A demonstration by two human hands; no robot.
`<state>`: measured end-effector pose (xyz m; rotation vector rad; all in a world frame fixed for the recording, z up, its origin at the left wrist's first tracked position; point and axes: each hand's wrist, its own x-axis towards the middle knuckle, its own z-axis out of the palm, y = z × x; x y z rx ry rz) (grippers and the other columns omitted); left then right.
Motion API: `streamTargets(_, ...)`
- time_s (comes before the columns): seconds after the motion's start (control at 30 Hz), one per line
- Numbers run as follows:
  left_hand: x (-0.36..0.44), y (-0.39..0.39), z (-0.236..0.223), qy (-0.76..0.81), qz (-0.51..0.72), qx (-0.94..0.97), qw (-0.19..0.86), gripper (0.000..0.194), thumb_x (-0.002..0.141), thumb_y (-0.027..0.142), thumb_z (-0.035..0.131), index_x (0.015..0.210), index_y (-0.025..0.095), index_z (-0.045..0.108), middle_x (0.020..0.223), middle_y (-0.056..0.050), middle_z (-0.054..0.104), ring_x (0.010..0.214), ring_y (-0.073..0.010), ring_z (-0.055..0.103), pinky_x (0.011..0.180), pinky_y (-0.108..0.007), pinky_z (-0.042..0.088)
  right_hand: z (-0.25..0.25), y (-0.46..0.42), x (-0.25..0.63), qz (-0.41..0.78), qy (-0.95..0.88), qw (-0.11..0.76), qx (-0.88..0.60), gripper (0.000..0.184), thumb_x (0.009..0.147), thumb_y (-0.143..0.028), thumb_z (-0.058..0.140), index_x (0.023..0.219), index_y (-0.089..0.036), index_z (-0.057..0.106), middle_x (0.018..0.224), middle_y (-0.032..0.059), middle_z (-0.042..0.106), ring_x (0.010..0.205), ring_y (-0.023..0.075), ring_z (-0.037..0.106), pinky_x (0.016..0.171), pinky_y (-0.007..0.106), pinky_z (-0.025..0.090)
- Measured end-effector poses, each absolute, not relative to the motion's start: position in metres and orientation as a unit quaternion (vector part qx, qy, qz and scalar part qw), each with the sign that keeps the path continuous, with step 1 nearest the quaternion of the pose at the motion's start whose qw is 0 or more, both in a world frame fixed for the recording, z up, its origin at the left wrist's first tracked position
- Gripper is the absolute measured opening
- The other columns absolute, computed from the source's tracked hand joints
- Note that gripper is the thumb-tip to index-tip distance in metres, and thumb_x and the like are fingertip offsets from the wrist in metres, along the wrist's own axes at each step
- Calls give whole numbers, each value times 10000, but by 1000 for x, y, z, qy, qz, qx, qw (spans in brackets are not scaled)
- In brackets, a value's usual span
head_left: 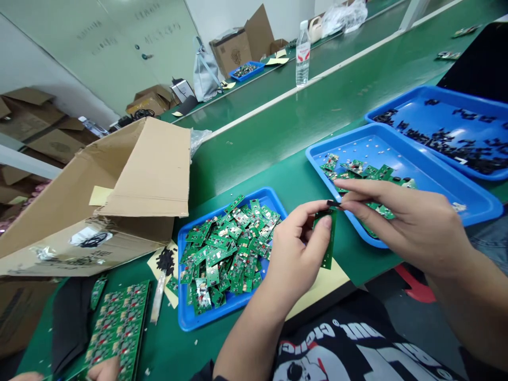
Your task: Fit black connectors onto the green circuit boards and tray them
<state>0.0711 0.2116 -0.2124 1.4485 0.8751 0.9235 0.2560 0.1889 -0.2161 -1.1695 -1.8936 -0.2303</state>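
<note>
Pinching, the left hand point(296, 246) holds a flat green board point(329, 244), the right hand point(413, 222) a black piece point(332, 203).

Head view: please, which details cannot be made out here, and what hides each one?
Head view, circuit board: part is covered by the left hand.
Head view, black piece: very small, partly covered by the right hand.
Head view, cardboard box: its bottom is hidden by its near side.
Head view, co-worker's hand: cut off by the bottom edge.
Head view, bottle label: print too small to read.
</note>
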Motion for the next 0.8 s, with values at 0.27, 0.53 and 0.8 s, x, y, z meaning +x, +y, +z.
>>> streamTargets(0.27, 68, 212, -213, 392, 410, 623, 538, 444, 969, 297, 705, 1375, 150, 602, 746, 66, 531, 561, -77, 512, 546, -213, 438, -218, 186, 259, -94, -789, 422, -437, 128, 1122, -201, 515, 1095, -204, 640, 912, 34, 755, 800, 158, 754, 763, 263, 642)
streamTargets(0.53, 72, 207, -206, 361, 440, 600, 562, 171, 948, 202, 661, 1110, 164, 696, 736, 33, 571, 578, -75, 552, 526, -169, 493, -227, 182, 263, -100, -830, 410, -366, 179, 1049, -55, 558, 1190, -128, 642, 1063, 116, 737, 1008, 215, 709, 912, 375, 622)
streamTargets(0.8, 71, 207, -199, 373, 419, 584, 587, 238, 890, 227, 683, 1098, 144, 762, 775, -1, 630, 614, -83, 573, 539, -170, 539, -220, 184, 265, -165, -833, 424, -316, 157, 1003, 2, 608, 1110, -89, 677, 1019, 136, 763, 982, 231, 709, 854, 392, 635)
